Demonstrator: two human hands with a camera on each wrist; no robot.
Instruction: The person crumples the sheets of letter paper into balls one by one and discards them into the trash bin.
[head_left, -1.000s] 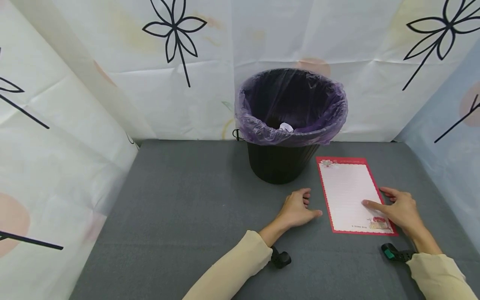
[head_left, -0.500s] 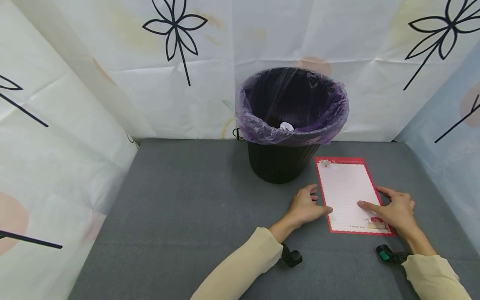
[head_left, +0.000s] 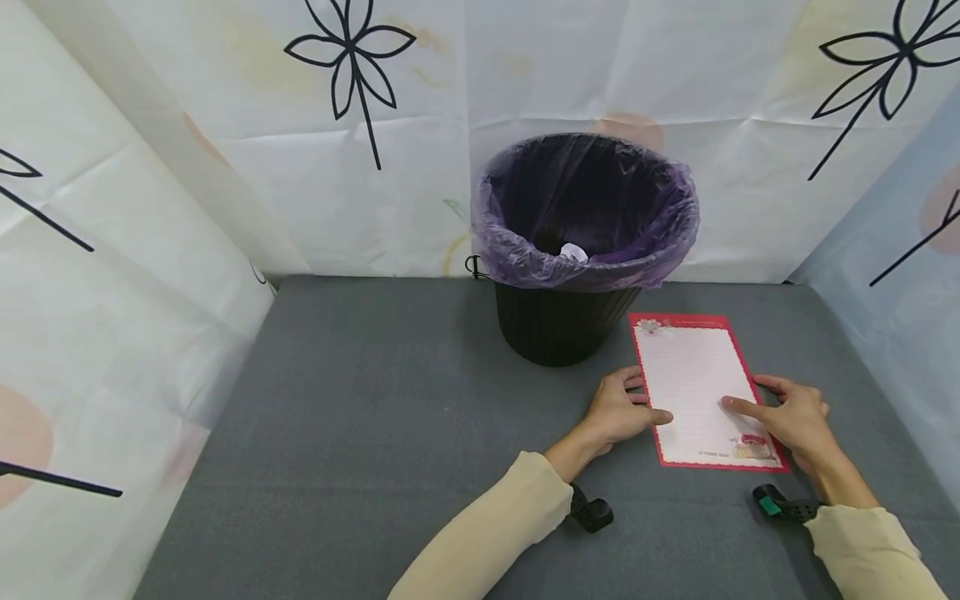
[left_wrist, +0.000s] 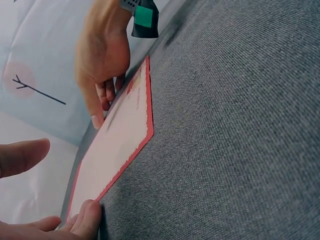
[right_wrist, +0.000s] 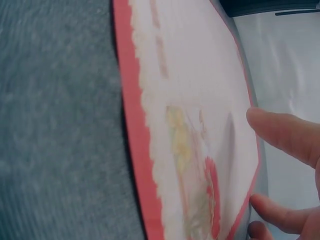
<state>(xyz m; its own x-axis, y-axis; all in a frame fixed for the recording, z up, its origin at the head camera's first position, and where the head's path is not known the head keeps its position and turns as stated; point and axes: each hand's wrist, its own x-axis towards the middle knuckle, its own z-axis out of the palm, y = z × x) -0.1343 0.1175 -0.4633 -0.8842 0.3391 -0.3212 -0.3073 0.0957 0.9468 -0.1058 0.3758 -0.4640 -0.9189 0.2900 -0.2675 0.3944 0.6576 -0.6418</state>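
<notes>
A red-bordered sheet of letter paper (head_left: 693, 392) with faint lines lies flat on the grey tabletop. A flower print marks its top left corner and a small picture its lower right. My left hand (head_left: 617, 408) is at the sheet's left edge, fingertips against the edge. In the left wrist view its thumb (left_wrist: 24, 156) is held up, apart from the fingers. My right hand (head_left: 798, 421) is at the right edge, fingers beside it and thumb reaching over the sheet. In the right wrist view thumb and fingers are spread apart; whether the thumb touches the paper I cannot tell.
Behind the sheet stands a black waste bin (head_left: 558, 329) lined with a purple bag (head_left: 517, 258); a white scrap (head_left: 573, 252) shows inside. Printed cloth walls (head_left: 375, 208) border the grey table (head_left: 360, 400) at the back and sides.
My left hand has moved right, from beside the sheet to its left edge, thumb now over the border. The sheet has shifted slightly left. My right hand stays near the right edge.
</notes>
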